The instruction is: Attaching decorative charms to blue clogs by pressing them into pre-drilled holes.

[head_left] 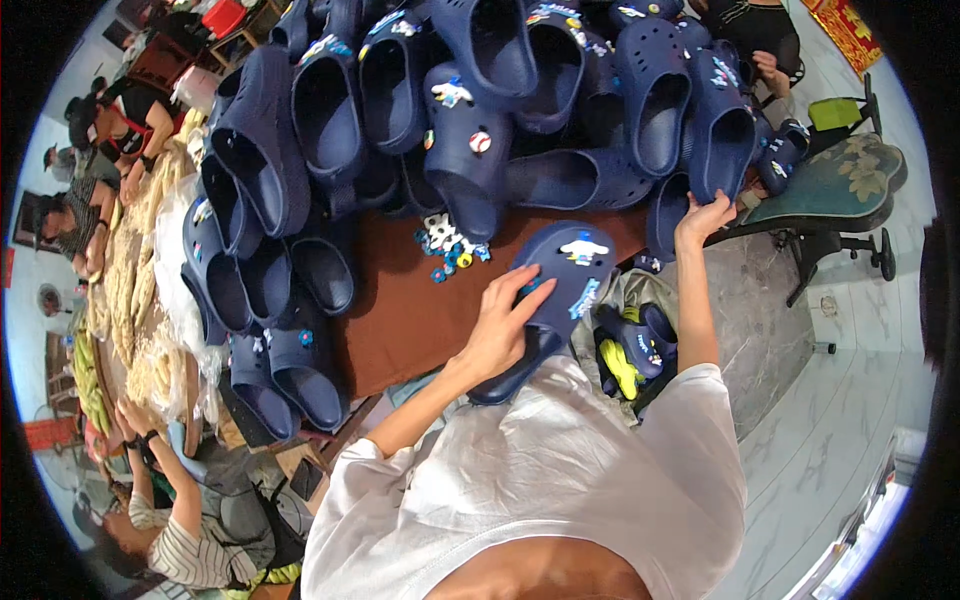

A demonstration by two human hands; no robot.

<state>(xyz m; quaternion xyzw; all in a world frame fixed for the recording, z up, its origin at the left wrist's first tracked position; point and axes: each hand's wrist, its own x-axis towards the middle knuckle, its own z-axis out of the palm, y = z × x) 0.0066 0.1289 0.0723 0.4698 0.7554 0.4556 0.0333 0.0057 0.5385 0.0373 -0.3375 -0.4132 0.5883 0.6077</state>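
My left hand (503,322) grips a navy clog (548,250) near my chest, its thumb and fingers pressed on the upper. White and blue charms sit on that clog's toe. Out to the right, my right hand (706,217) has its fingers closed on the heel end of another navy clog (722,135), which leans on the pile and carries light blue charms. Just beyond my left hand, a small heap of charms (450,240), white, black, blue and yellow, lies on the brown tabletop (395,335).
Navy clogs (470,150) are heaped along the table's far side, more stacked at its left edge. Below the right edge, a bag (640,350) holds clogs and something yellow-green. A green office chair (830,185) stands at right. Several people sit at left around a table of pale strands (130,270).
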